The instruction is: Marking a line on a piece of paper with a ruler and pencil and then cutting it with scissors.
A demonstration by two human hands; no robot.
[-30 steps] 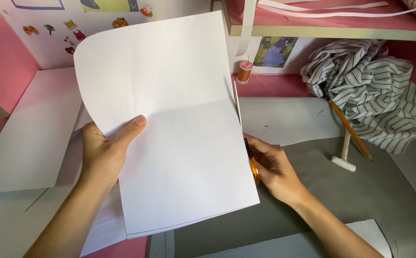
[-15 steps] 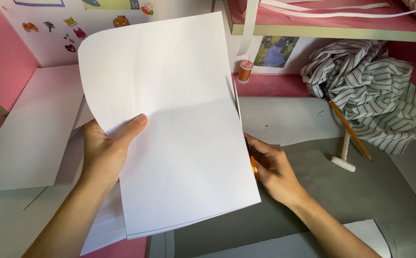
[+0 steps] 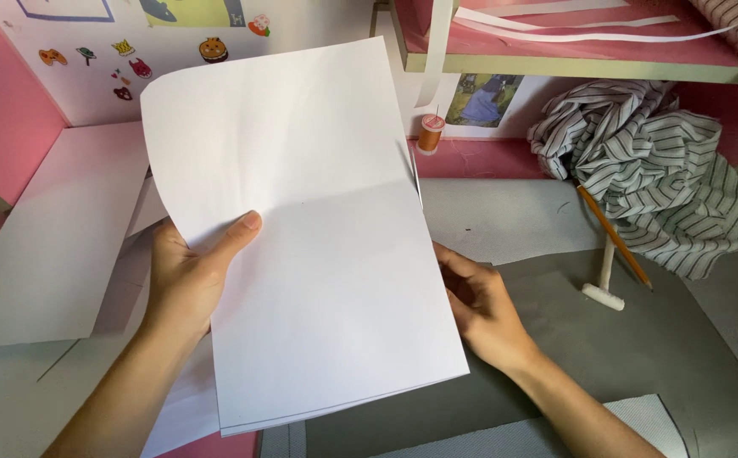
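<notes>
The table [image 3: 513, 220] fills the view, grey and pale, backed by a pink wall [image 3: 4, 110] with small stickers [image 3: 212, 49] on a white panel. A grey sheet of material [image 3: 657, 339] covers the table's right half. Over on the left lies a big white board [image 3: 47, 246], flat, its near corner on the table.

Front and centre: a stack of white paper [image 3: 318, 254], held up off the table and tilted toward the camera, its top left corner curling over. A faint crease runs across its middle. More white sheets [image 3: 182, 407] lie under it at the lower left.

To the right, a crumpled striped shirt [image 3: 657, 170] is heaped against the wall under a shelf [image 3: 589, 68], where white paper strips [image 3: 589, 34] lie.

Now the hands. The left hand [image 3: 186, 284] is clamped on the paper's left edge, thumb pressed on the front, fingers hidden behind. The right hand [image 3: 483, 309] is at the paper's right edge, fingers tucked behind the stack; how firmly it grips I cannot tell.

Smaller things: a pencil [image 3: 615, 237] lies slanted from the shirt onto the grey sheet, a white T-shaped tool [image 3: 604, 284] rests just beside it, and a spool of orange thread [image 3: 430, 133] stands at the wall, just past the paper's top right corner.
</notes>
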